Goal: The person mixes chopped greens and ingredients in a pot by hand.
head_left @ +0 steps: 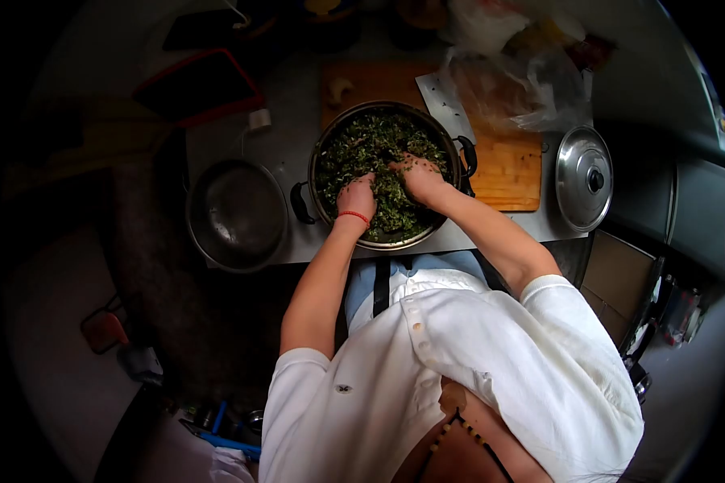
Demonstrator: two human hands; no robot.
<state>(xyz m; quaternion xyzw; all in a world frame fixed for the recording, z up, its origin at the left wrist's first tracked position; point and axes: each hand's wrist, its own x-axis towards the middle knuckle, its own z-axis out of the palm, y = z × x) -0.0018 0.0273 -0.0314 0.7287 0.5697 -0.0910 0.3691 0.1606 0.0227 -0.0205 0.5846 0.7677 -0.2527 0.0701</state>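
At a grey tabletop's (499, 227) near edge, a round, black-handled steel pot (395, 245) holds chopped dark-green leaves (383, 133). The left hand (356, 196), nearer that edge, and the right hand (419, 177) sit sunk in them, grip hidden, with much of the heap beyond the fingers, toward the far rim.

You've got glossy metal pot rim (399, 244), 2 plastic-looking handles (300, 203). Lid (574, 189): polished metal. Pan (238, 216): duller metal. Board (511, 173): smooth wood. Bag (532, 88): crinkled plastic. Your shirt (475, 354): matt cloth.
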